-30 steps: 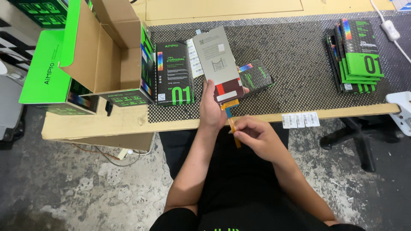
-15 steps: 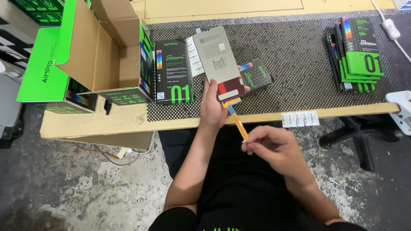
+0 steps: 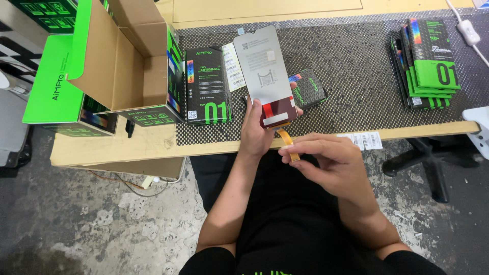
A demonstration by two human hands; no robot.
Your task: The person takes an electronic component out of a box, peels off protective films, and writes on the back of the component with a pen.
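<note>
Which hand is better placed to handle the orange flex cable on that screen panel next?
Right. The right hand already pinches the orange flex cable at its free end, while the left hand is occupied gripping the screen panel at its lower edge.

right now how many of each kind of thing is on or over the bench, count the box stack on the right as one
Phone screen panel, in the left hand: 1
Orange flex ribbon, pinched by the right hand: 1
Open cardboard carton: 1
Flat black-and-green box: 1
Small box behind the panel: 1
Stack of flat boxes: 1
Total: 6
</note>
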